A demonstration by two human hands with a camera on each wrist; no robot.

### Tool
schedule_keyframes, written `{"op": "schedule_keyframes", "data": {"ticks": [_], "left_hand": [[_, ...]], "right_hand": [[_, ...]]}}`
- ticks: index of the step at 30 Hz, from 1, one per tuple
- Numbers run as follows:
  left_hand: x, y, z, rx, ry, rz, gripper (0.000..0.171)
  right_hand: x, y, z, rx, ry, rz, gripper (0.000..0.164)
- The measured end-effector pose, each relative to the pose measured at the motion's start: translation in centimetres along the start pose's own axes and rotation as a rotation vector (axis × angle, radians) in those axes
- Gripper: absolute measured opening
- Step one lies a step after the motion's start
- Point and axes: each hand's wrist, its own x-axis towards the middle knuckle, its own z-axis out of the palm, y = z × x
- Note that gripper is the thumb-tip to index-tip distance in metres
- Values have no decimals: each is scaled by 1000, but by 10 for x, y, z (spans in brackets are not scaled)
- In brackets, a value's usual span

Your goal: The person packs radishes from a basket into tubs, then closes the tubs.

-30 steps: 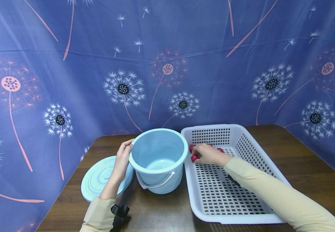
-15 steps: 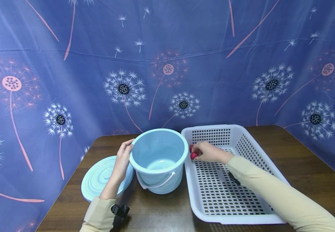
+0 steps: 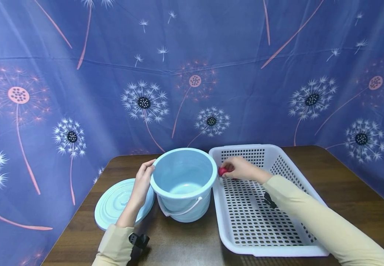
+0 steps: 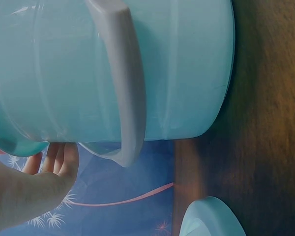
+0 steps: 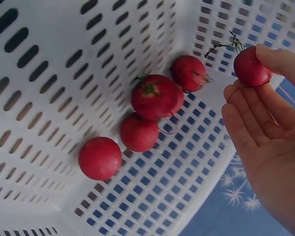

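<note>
A light blue bucket stands upright on the wooden table, its white handle hanging down in front. My left hand holds the bucket's rim at the left; in the left wrist view the fingers lie against the outer wall just below the rim. Over the far left corner of a white perforated basket, my right hand pinches a red radish with a wilted stem between thumb and fingers. Several more radishes lie in the basket along its wall, mostly hidden by the hand in the head view.
To the left of the bucket lies its light blue lid, flat on the table and partly behind my left forearm. The basket stands close against the bucket's right side. A blue dandelion-print cloth hangs behind the table.
My right hand has risen slightly and shifted toward the basket's far end, carrying the pinched radish. My left hand stays at the bucket rim. The head view has shifted a little.
</note>
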Motion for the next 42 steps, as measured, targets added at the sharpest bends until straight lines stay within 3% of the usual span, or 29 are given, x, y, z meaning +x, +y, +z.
{"op": "schedule_keyframes", "data": {"ticks": [24, 35, 42], "left_hand": [[-1, 0, 0, 16, 9, 1, 42], [0, 0, 0, 2, 15, 11, 41], [1, -1, 0, -2, 20, 6, 40]], "right_hand": [[2, -25, -32, -29, 71, -1, 25], [13, -42, -44, -99, 159, -22, 28], [19, -51, -45, -74, 226, -20, 32]]}}
